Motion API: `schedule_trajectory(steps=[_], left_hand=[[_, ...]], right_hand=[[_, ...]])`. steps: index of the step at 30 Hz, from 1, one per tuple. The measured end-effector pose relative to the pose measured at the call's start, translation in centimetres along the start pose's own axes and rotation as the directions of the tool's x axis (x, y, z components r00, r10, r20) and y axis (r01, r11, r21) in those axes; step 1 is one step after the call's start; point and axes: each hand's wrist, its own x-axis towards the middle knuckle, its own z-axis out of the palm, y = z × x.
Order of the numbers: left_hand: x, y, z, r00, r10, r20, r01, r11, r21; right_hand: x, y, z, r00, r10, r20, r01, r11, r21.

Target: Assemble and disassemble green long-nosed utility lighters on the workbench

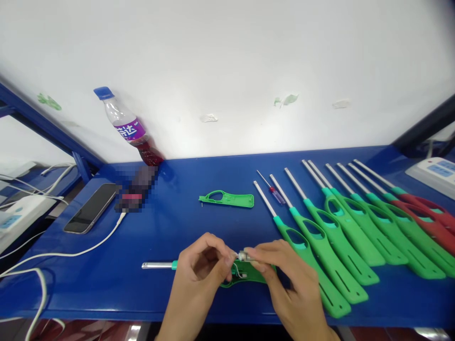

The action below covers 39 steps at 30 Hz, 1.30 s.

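Note:
My left hand (201, 277) and my right hand (293, 279) meet above an opened green lighter (253, 275) at the table's front. Its silver nozzle tube (156, 265) points left. Between my right thumb and fingers is a small clear cylindrical part with a whitish end (243, 256), mostly covered by the fingertips. My left thumb and forefinger are pinched together at the tip of that part; what they grip is too small to make out. A thin white wire or tube (238, 270) curves below them into the shell. The other green half-shell (238, 200) lies apart, farther back.
Several assembled green lighters (313, 263) and red ones (426, 213) lie in a row on the right. A screwdriver (275, 193) rests beside them. Leftward are a phone (92, 208), a drink bottle (124, 123) leaning on the wall, and a white cable (85, 251).

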Motion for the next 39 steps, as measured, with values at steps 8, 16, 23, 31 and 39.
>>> schedule_trajectory(steps=[8, 16, 23, 31, 39], left_hand=[[-0.4, 1.1, 0.3, 0.998, -0.052, -0.048, 0.052, 0.999, -0.009], [0.0, 0.0, -1.8, 0.985, -0.092, 0.143, 0.089, 0.996, 0.029], [-0.4, -0.3, -1.7, 1.000, -0.002, -0.004, 0.003, 0.976, 0.217], [-0.8, -2.5, -1.6, 0.872, 0.430, 0.234, -0.428, 0.440, 0.789], [-0.5, -4.2, -1.3, 0.785, 0.540, 0.303, -0.517, 0.304, 0.800]], right_hand=[[-0.5, 0.5, 0.2, 0.990, -0.125, 0.061, 0.131, 0.985, -0.109], [-0.4, 0.4, 0.4, 0.979, -0.172, 0.110, 0.188, 0.970, -0.155], [-0.1, 0.2, -0.3, 0.991, -0.096, 0.090, 0.102, 0.992, -0.073], [-1.1, -0.9, -1.1, 0.986, 0.161, -0.048, -0.166, 0.980, -0.111], [-1.9, -0.7, -0.4, 0.977, 0.214, 0.025, -0.210, 0.971, -0.112]])
